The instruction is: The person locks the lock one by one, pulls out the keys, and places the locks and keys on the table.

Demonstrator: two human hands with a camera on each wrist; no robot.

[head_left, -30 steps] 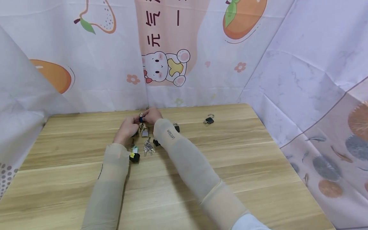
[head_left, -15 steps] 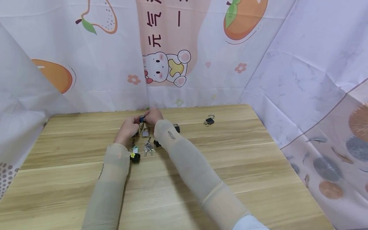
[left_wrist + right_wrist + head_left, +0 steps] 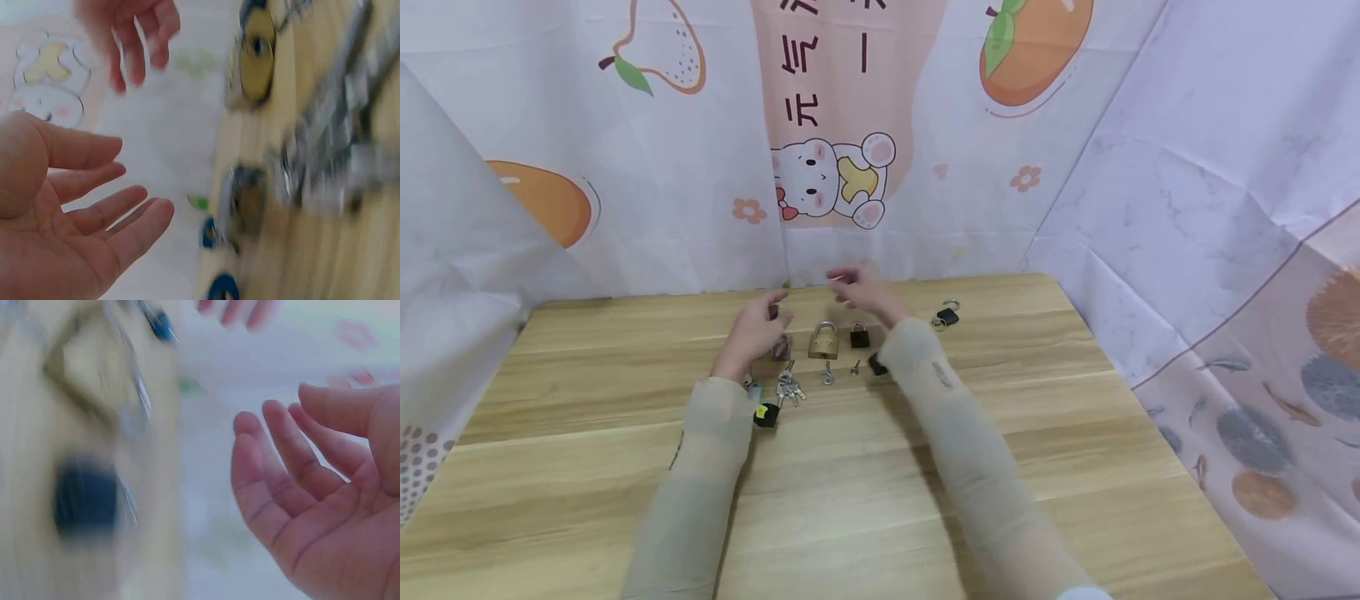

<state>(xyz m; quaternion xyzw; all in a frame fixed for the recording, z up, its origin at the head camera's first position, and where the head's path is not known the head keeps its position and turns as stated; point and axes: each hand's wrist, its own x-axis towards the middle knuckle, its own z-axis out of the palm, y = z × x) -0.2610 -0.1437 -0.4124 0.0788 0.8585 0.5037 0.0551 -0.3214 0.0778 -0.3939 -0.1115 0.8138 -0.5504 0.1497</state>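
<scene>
Both hands are raised over the back of the table with relaxed, spread fingers and nothing in them. My left hand [image 3: 752, 333] hovers by a small padlock [image 3: 781, 347], partly covering a dark item behind its fingers. My right hand [image 3: 865, 293] is apart from it, behind a brass padlock [image 3: 823, 342] and a small black padlock [image 3: 860, 336]. In the left wrist view, blurred blue items lie near the small padlock [image 3: 244, 203]. The right wrist view shows the black padlock [image 3: 86, 497] blurred, below my palm's side of the table.
A bunch of keys [image 3: 788, 386] lies before the padlocks, with loose keys [image 3: 827, 375] to its right. A black item with a yellow mark [image 3: 766, 414] sits near the left sleeve. Another dark item [image 3: 877, 364] touches the right sleeve's outline. An open-shackled black padlock [image 3: 947, 317] lies farther right.
The hands have let go of the small blue padlock they held together and moved apart. My right hand has shifted right, uncovering the brass padlock and loose keys.
</scene>
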